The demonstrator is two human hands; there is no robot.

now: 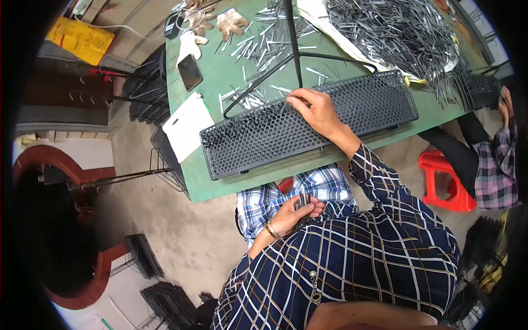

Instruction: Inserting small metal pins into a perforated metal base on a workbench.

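Observation:
A long black perforated rack, full of small round holes, lies slanted along the near edge of the green table. Over its upper middle is my right hand, thumb and fingers pinched at the holes; whatever is between the fingertips is too small to make out. Dark pieces stick up from the holes at the rack's left part. Down at my lap, my left hand is closed round a bundle of short dark rods. A thin black frame rises behind the rack.
A big heap of metal rods lies on a white sack at the far right. Loose rods scatter behind the rack. Gloves, a phone and white paper lie left. A co-worker sits right, by a red stool.

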